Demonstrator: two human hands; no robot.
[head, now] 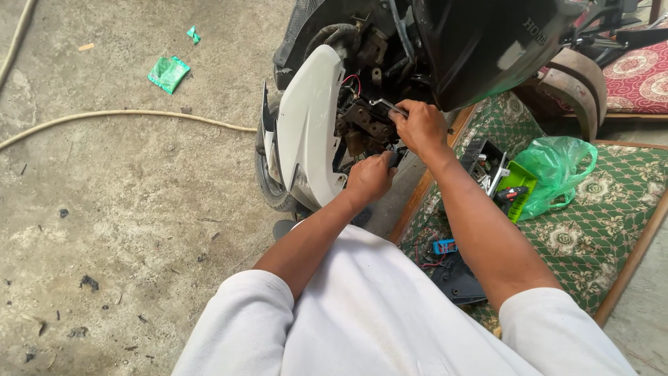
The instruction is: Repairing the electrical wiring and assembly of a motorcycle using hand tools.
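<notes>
A scooter with a white front fender and a black body panel stands in front of me, its inner metal parts exposed. My right hand is closed on a metal wrench set against those parts. My left hand is lower, fingers curled on a dark part under the fender's rear edge; what it grips is hidden.
A green patterned mat with a wooden edge lies to the right, holding a green plastic bag, a green tray with tools and a small blue device. A pale hose and a green wrapper lie on the concrete floor.
</notes>
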